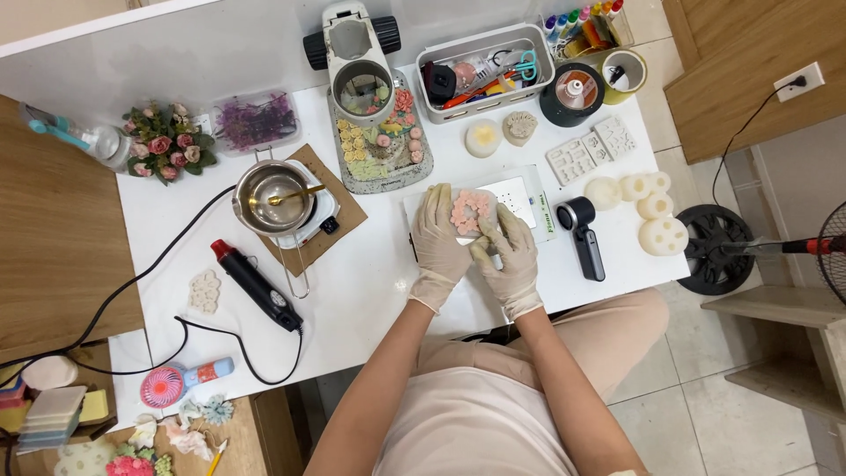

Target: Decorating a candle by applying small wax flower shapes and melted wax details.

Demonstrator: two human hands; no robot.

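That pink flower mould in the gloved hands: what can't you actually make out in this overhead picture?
- Head view: the edges of the pink flower mould are covered by the left hand and right hand.
- Head view: whether its cavities are filled or bare is too small to tell.
- Head view: much of the white scale under it is hidden by the hands.
- Head view: the contents of the metal pot are lost in glare.

The fan [833, 251] is cut off at the right edge. Gloved fingers [441, 225] hide part of the pink flower mold [470, 211]. The tray [383, 145] pieces are too small to tell.
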